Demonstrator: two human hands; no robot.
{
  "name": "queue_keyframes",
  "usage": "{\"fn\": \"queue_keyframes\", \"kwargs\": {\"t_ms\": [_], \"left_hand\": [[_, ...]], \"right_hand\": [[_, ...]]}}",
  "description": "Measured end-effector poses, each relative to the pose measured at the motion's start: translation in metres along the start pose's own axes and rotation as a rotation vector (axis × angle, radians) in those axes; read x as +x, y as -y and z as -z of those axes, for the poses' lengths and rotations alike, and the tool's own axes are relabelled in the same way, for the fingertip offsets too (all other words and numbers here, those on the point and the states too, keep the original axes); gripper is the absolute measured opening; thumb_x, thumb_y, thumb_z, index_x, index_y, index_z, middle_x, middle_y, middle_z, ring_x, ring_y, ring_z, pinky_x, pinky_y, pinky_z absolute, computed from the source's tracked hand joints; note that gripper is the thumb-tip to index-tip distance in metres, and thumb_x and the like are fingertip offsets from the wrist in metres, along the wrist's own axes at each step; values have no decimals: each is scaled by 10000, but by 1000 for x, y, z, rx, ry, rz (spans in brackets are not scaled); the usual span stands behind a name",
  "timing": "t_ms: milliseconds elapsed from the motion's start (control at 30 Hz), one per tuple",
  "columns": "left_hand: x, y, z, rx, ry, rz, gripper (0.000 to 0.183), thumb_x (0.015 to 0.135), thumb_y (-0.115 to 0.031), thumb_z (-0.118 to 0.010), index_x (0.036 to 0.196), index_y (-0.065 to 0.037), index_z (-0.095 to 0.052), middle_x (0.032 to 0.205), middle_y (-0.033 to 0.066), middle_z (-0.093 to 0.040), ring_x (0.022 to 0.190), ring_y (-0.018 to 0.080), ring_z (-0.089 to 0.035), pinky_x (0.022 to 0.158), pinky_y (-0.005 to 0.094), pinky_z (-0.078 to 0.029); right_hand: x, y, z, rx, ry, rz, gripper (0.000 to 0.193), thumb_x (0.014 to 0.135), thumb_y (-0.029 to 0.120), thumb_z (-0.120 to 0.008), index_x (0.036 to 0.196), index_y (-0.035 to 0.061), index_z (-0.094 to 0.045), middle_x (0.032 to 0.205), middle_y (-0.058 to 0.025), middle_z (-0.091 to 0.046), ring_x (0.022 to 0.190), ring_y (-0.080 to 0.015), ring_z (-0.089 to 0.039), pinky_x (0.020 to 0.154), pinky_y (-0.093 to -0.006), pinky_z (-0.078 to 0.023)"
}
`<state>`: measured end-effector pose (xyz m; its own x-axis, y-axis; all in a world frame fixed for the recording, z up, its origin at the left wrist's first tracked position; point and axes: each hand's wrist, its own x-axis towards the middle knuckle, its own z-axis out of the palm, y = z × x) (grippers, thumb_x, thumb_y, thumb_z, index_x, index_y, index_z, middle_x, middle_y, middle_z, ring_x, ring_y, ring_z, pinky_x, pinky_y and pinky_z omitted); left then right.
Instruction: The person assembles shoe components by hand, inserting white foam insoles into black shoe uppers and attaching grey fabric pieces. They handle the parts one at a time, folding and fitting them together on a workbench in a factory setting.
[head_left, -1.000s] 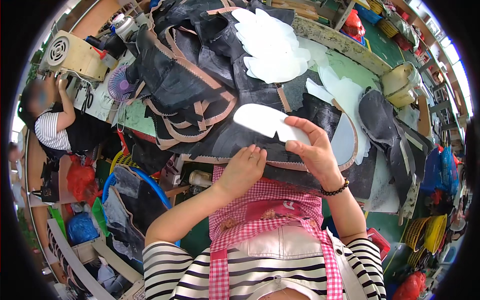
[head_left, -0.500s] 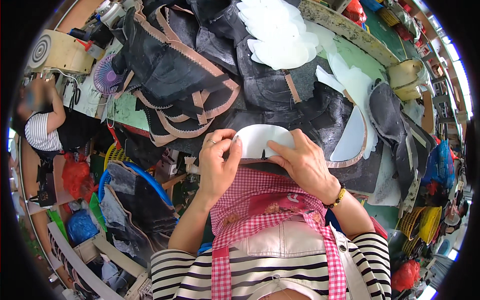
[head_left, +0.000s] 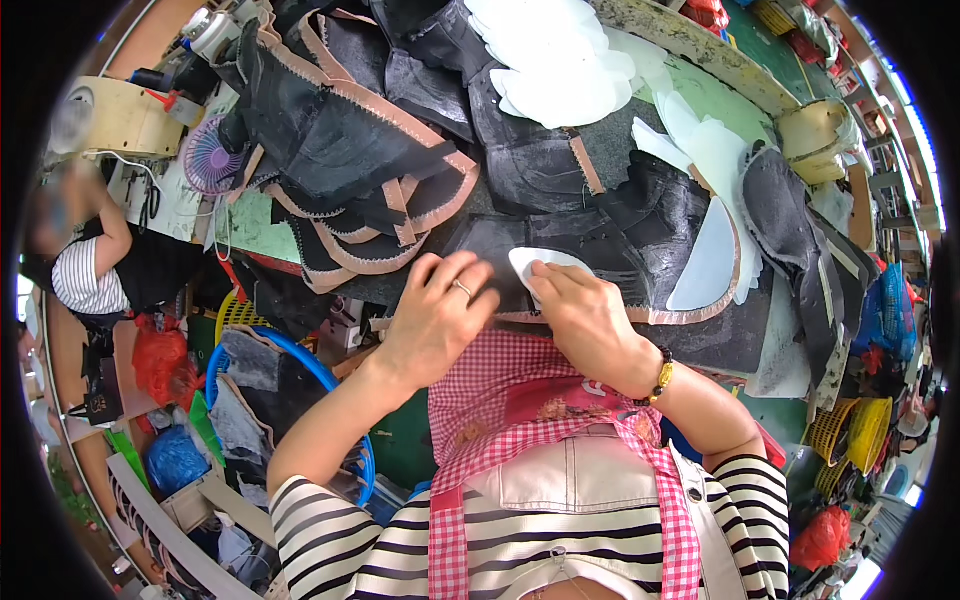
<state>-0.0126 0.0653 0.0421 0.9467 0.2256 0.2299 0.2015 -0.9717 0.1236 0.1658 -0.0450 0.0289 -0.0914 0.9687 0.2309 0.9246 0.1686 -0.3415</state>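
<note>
Under the fingers of my right hand (head_left: 595, 325) is a curved white sheet piece (head_left: 527, 262), gripped near its edge against a black fabric piece (head_left: 590, 240) with a beige zigzag-stitched border. Most of the white piece is hidden behind the fingers. My left hand (head_left: 435, 315) hovers just left of it, empty, its fingers loosely apart and slightly blurred. On the right side of the same black fabric lies another pale, half-moon sheet piece (head_left: 706, 260).
Stacked black pieces with beige borders (head_left: 350, 130) cover the table's left. A pile of white cut-outs (head_left: 555, 60) lies at the back. A small purple fan (head_left: 213, 155) stands far left, near another person (head_left: 90, 270). A blue-rimmed basket (head_left: 365, 470) sits below.
My left hand has let go of the white piece and moved clear of it. My right hand has kept hold; the piece, earlier held up broad side between both hands, now shows only partly.
</note>
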Motion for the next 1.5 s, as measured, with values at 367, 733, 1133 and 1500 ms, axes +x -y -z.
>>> {"fn": "queue_keyframes", "kwargs": {"t_ms": [367, 733, 1133, 1500], "left_hand": [[19, 10, 12, 47, -109, -333, 129, 795, -180, -561, 813, -56, -534, 751, 54, -572, 740, 195, -635, 636, 290, -477], [45, -55, 122, -1047, -91, 63, 350, 529, -155, -862, 624, 9, -568, 562, 58, -567, 524, 192, -538, 511, 337, -383], [89, -84, 118, -1748, -692, 187, 330, 710, -116, -851, 938, -6, -640, 791, -43, -608, 749, 49, -545, 691, 225, -457], [67, -111, -10, -1996, -401, 843, 304, 929, -320, -640, 835, -32, -664, 752, -8, -613, 730, 78, -571, 658, 237, -447]], "right_hand": [[-17, -27, 20, -7, 182, 235, 671, 679, 248, -767, 1213, -83, -533, 1243, -257, -560, 1159, -350, -547, 938, -439, -431], [36, 44, 191, 850, 475, 7, 295, 616, 90, -865, 652, -66, -617, 508, -21, -505, 509, -28, -411, 437, -266, -272], [9, -115, 240, 633, -294, -225, 399, 933, 265, -577, 1180, -46, -548, 1084, -95, -586, 926, -124, -538, 812, -256, -431], [-34, -70, 122, 923, 170, -353, 504, 731, 140, -806, 1155, -45, -605, 1041, -96, -685, 901, -141, -618, 843, -312, -494]]}}
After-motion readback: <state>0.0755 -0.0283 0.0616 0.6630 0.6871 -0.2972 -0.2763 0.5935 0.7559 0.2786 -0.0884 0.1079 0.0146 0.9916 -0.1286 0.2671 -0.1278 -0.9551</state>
